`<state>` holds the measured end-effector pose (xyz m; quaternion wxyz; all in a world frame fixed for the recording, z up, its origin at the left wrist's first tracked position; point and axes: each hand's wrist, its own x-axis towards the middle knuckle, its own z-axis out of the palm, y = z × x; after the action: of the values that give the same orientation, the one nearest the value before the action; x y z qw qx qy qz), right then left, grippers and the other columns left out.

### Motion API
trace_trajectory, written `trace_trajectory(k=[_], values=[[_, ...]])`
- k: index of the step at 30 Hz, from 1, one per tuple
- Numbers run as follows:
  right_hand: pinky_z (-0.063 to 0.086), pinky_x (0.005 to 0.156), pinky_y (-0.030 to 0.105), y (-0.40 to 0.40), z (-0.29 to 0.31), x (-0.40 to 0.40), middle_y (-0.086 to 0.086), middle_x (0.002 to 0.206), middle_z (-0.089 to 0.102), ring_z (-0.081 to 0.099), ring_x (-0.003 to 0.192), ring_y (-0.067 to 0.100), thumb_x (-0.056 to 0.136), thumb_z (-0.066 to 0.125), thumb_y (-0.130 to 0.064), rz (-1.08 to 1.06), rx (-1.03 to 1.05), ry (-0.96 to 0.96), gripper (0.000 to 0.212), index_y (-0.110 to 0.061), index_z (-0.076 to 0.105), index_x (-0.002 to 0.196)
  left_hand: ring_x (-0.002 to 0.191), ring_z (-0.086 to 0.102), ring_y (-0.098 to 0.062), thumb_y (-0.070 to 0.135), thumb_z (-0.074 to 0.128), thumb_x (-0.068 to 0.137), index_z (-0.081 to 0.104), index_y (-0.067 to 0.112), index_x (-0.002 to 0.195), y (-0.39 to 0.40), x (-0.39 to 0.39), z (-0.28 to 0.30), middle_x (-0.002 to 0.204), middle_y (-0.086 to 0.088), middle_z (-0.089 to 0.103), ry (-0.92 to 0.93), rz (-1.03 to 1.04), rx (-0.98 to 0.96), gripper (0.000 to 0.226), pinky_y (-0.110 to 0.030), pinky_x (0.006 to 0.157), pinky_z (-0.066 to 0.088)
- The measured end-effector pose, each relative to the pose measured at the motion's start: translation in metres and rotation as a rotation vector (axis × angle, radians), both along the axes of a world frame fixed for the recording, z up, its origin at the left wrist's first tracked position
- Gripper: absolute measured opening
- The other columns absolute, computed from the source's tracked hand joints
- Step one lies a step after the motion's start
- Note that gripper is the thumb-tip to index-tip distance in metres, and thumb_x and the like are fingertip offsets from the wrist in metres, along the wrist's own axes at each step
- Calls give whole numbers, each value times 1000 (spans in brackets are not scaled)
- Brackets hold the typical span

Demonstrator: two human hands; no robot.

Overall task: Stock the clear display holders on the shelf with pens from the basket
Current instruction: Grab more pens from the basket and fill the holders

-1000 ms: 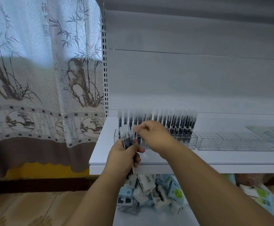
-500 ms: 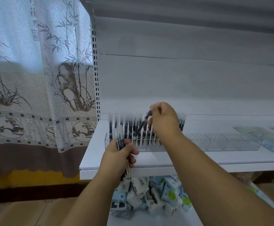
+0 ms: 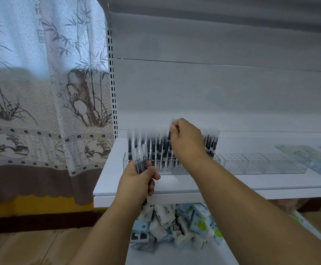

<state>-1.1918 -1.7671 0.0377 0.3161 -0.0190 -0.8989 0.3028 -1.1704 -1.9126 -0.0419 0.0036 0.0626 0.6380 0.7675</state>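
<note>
At frame centre, the right hand (image 3: 187, 142) pinches one pen (image 3: 172, 124) upright above the filled clear holder (image 3: 172, 168) on the white shelf (image 3: 175, 185). Lower left of it, the left hand (image 3: 139, 178) grips a bundle of pens (image 3: 141, 158). An unfilled holder (image 3: 265, 163) sits right.

The left hand (image 3: 136, 178) grips a bundle of pens (image 3: 141, 159) upright before the white shelf (image 3: 232, 185); the right hand (image 3: 186, 140) pinches one pen (image 3: 173, 125) above the filled clear holder (image 3: 126, 159); an unfilled clear holder (image 3: 265, 163) sits just beside it.
</note>
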Motion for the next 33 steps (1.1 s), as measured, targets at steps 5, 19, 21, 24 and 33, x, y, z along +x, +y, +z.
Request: trace_trajectory(k=[5, 19, 21, 24, 33], values=[[37, 65, 29, -2, -17, -9, -1, 86, 57, 53, 76, 18, 104, 39, -29, -2, 113, -133, 23, -15, 53, 92, 48, 43, -19, 5, 52, 99, 56, 10, 102, 1, -1, -2, 69, -8, 66, 8, 6, -6, 7, -30, 45, 38], [36, 50, 29, 1, -21, -16, 1, 60, 49, 45, 53, 17, 101, 44, -39, -50, 167, -246, 41, -15, 44, 67, 48, 44, -19, 9, 54, 99, 56, 11, 102, 0, -3, -3, 71, -9, 67, 30, 11, -27, 4, -29, 45, 39], [49, 60, 34, -1, -19, -5, -1, 68, 56, 54, 61, 18, 99, 47, -43, -62, 45, -178, 35, -17, 50, 76, 49, 45, -19, 12, 55, 100, 57, 11, 103, 1, -2, -1, 72, -8, 68, 37, 0, -32, 4, -31, 46, 40], [52, 68, 33, -8, -14, 18, -1, 76, 62, 58, 69, 15, 97, 52, -47, 180, -208, -276, 31, -19, 61, 88, 53, 46, -18, 19, 56, 101, 57, 12, 103, 5, 2, 5, 74, -6, 70, 52, -49, -58, 8, -30, 48, 42], [39, 47, 23, 5, -1, 28, 3, 63, 61, 46, 39, 2, 98, 57, -34, 265, -444, -291, 28, -8, 62, 87, 57, 57, -20, 14, 52, 102, 56, 8, 101, 19, 6, 14, 77, -14, 69, 45, -101, 55, 8, -32, 52, 49]])
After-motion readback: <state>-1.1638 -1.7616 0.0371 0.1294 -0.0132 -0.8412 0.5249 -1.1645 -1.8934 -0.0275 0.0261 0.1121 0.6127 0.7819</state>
